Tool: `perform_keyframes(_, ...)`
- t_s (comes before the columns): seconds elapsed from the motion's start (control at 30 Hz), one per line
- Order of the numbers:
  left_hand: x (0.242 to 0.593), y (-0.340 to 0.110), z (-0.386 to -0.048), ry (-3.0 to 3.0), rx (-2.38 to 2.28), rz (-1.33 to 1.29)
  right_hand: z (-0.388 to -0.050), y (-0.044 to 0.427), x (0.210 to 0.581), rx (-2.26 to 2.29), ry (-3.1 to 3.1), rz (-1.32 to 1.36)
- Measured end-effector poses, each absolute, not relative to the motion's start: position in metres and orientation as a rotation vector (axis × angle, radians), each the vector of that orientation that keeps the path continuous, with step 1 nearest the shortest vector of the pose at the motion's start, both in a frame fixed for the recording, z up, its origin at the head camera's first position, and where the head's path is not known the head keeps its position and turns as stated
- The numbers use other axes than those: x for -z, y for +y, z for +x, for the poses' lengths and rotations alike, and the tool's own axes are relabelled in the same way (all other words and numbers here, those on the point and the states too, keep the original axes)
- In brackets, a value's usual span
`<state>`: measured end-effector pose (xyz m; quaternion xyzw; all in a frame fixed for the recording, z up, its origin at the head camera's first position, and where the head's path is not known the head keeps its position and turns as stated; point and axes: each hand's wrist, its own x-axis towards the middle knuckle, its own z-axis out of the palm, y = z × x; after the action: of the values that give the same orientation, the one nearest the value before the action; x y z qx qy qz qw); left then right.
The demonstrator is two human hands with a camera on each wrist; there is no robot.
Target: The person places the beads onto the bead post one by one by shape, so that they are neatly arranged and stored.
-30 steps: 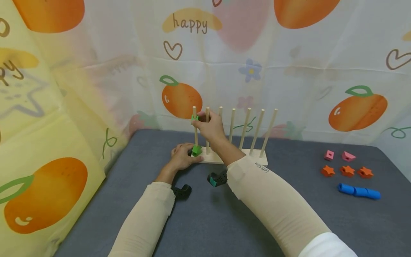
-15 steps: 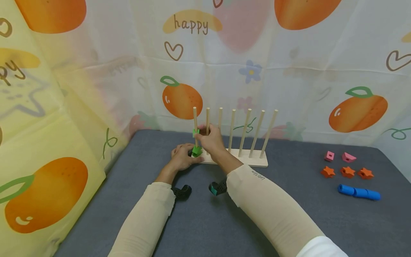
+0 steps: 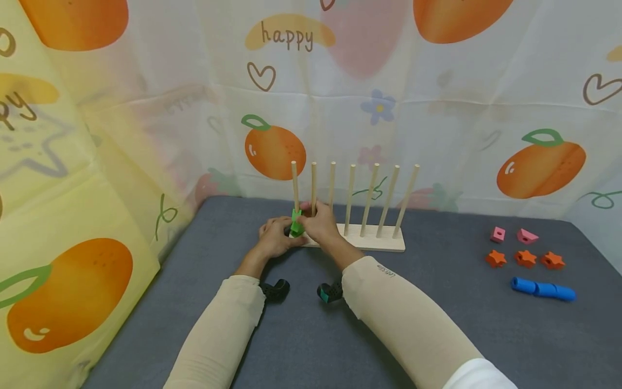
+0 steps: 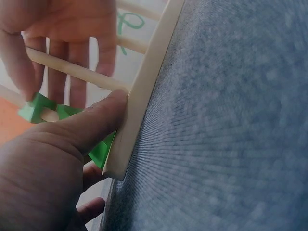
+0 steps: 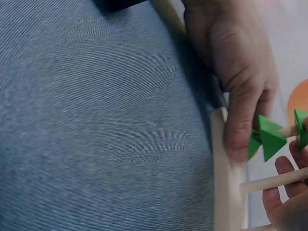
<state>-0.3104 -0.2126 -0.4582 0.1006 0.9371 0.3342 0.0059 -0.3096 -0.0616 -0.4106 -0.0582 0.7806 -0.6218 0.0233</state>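
A wooden base [image 3: 376,245] with several upright pegs stands near the table's back. My left hand [image 3: 276,237] grips its left end; in the left wrist view the thumb of that hand [image 4: 48,159] presses the base's edge [image 4: 137,103]. Green blocks [image 3: 297,230] sit low on the leftmost peg [image 3: 295,186], and they show as pointed shapes [image 5: 270,138] in the right wrist view. Just above them on the same peg, my right hand [image 3: 320,224] pinches another green block [image 3: 296,214], a small gap apart from them in the left wrist view [image 4: 32,109].
On the right side of the table lie two pink blocks [image 3: 527,236], three orange star blocks [image 3: 526,259] and a row of blue cylinders [image 3: 544,289]. A printed cloth [image 3: 437,108] hangs behind the table.
My right hand has moved down along the leftmost peg, bringing the pinched green block from near the top to just above the lower ones. My left hand has stayed in place.
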Motion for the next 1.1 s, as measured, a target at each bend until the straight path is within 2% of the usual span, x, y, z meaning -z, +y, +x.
perform_keyframes(0.53, 0.459, -0.211, -0.312, 2.950, -1.035, 0.308, -0.297, -0.045, 0.407, 1.840, 2.406, -0.206)
perform_keyframes(1.1, 0.462, -0.210, -0.314, 2.958, -0.989, 0.259, -0.246, 0.020, 0.367, 1.906, 2.412, -0.489)
